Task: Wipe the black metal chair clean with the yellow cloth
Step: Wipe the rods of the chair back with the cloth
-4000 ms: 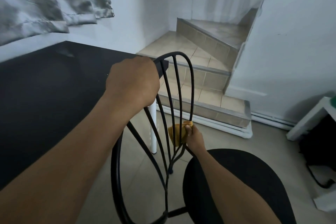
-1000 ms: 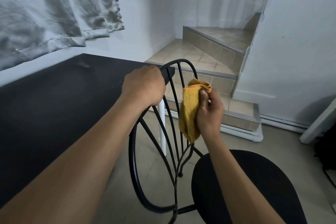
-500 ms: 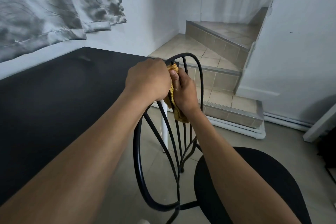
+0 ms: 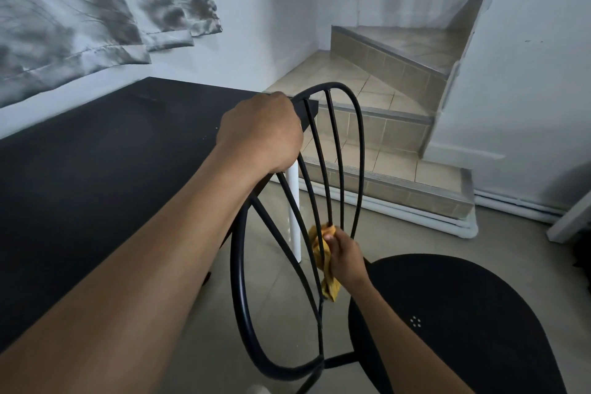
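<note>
One yellow cloth (image 4: 331, 288) against black chair (image 4: 479, 297)

We are finding no text, label, brand, number or sign that can be read. At about 5 o'clock we are seeing only a small ring of pale dots (image 4: 415, 321) on the seat of the chair (image 4: 473, 304), and it is not forming any letter or figure.
</note>
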